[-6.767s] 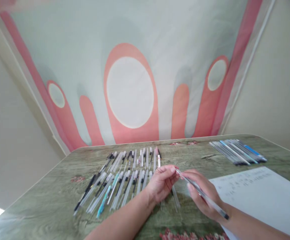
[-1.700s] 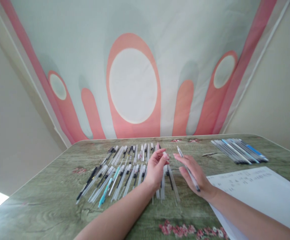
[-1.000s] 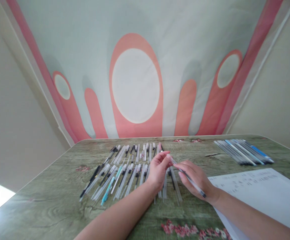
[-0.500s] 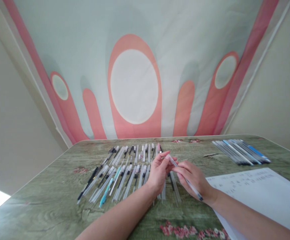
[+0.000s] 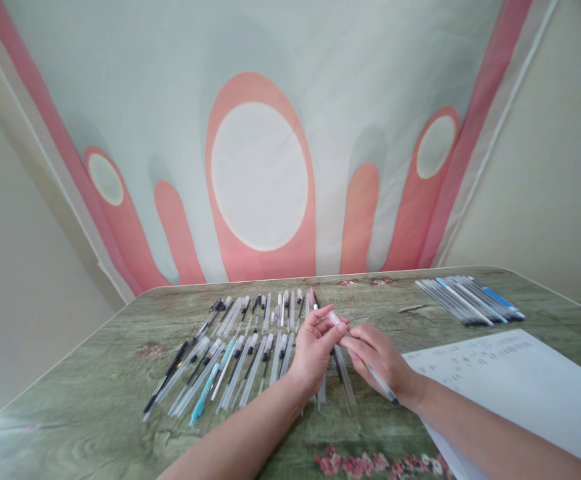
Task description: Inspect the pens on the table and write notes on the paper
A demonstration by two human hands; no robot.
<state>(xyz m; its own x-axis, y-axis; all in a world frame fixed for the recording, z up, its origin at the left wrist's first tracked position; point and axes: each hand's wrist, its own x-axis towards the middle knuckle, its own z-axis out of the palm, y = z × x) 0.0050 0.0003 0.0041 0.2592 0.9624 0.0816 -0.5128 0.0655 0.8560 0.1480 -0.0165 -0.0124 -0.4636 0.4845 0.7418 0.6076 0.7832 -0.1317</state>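
Note:
Both hands meet over the table around one slim, clear-barrelled pen (image 5: 382, 384). My left hand (image 5: 316, 350) is closed on its upper end, where a pale, clear cap (image 5: 335, 319) shows between thumb and fingers. Lower down the barrel, my right hand (image 5: 381, 357) is wrapped round the pen, whose dark tip points down toward the right wrist. Whether the cap is seated on the barrel I cannot tell. Beneath and left of the hands lie two rows of pen parts: clear barrels (image 5: 251, 370), dark refills and caps, with a turquoise pen (image 5: 204, 397) among them.
A bundle of pens (image 5: 463, 300) lies side by side at the back right. White paper with handwriting (image 5: 515, 387) is under and beside my right forearm. The wood-patterned table (image 5: 85, 393) ends at a wall hanging (image 5: 330, 220) behind it.
The view has shifted slightly, so the scene sits a little further left. Both hands keep hold of the pen; the left fingers have closed slightly round its capped end.

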